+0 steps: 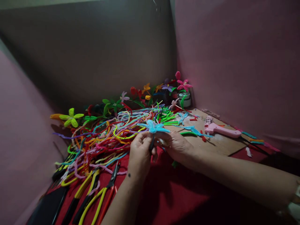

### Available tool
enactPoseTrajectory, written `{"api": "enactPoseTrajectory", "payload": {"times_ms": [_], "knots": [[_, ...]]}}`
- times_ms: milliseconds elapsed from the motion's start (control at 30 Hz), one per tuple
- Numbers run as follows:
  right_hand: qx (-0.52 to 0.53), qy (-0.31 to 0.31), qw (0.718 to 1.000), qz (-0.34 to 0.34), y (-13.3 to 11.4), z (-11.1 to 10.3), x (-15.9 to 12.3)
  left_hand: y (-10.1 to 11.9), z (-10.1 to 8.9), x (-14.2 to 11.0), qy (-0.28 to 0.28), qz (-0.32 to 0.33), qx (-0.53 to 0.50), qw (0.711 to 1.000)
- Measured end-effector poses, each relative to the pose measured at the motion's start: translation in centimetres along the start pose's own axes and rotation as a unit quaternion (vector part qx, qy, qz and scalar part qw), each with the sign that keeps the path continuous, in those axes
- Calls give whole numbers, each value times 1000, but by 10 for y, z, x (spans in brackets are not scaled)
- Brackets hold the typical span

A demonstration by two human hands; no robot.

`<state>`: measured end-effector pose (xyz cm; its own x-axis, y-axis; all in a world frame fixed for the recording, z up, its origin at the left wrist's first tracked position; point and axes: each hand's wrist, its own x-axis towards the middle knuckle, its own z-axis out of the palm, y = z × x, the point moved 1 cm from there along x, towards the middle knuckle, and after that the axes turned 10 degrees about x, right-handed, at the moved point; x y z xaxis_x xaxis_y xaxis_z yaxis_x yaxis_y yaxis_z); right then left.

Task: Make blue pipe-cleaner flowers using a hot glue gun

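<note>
A light blue pipe-cleaner flower (154, 127) with several petals is held up in the middle of the view, just above the table's front. My left hand (140, 150) is closed around the flower's dark stem, thumb and fingers pinched below the petals. From the other side, my right hand (179, 145) has its fingers closed at the underside of the same flower, by its right petals. The tips of the right fingers are partly hidden. Behind the flower lies a large tangle of coloured pipe cleaners (100, 137).
A pink glue gun (221, 128) rests on a brown board (225, 147) at right, beside blue pipe-cleaner pieces (192, 129). Scissors (113, 176) and yellow-black pliers (81, 190) lie at front left, near a dark flat object (48, 206). Finished flowers (71, 117) line the back wall.
</note>
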<state>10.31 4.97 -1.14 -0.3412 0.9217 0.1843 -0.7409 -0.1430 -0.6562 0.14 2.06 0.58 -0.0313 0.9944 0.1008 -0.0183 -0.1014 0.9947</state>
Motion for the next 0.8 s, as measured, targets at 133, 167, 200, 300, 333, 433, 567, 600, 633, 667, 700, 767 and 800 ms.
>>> {"api": "enactPoseTrajectory", "payload": {"times_ms": [133,167,200,300,333,433,567,600,633,667,700,767,800], "knots": [[49,27,998,22,2,2,1,-1,2,-4,122,128,166,970],[62,27,997,23,2,3,0,-2,3,-5,145,165,223,950],[72,29,997,22,1,4,0,-4,3,-5,159,206,284,923],[78,51,995,24,-1,3,-2,-10,4,-6,158,298,439,833],[70,58,996,24,-1,2,-2,-11,4,-6,149,311,470,812],[14,63,998,5,0,-3,-1,-12,1,-5,137,316,511,787],[-46,56,997,-41,1,-6,-1,-8,-3,-5,134,308,488,805],[-53,55,996,-43,0,-6,-1,-7,-3,-5,137,303,481,811],[-59,56,996,-42,0,-5,-1,-6,-2,-6,140,296,478,815],[-64,57,995,-41,0,-4,-2,-6,-1,-7,144,287,480,817],[-67,59,995,-40,0,-4,-2,-5,0,-7,148,276,483,818],[-60,57,996,-38,0,-3,-3,-5,2,-8,160,253,487,821],[-48,54,997,-36,1,-3,-3,-5,4,-9,169,242,482,825]]}}
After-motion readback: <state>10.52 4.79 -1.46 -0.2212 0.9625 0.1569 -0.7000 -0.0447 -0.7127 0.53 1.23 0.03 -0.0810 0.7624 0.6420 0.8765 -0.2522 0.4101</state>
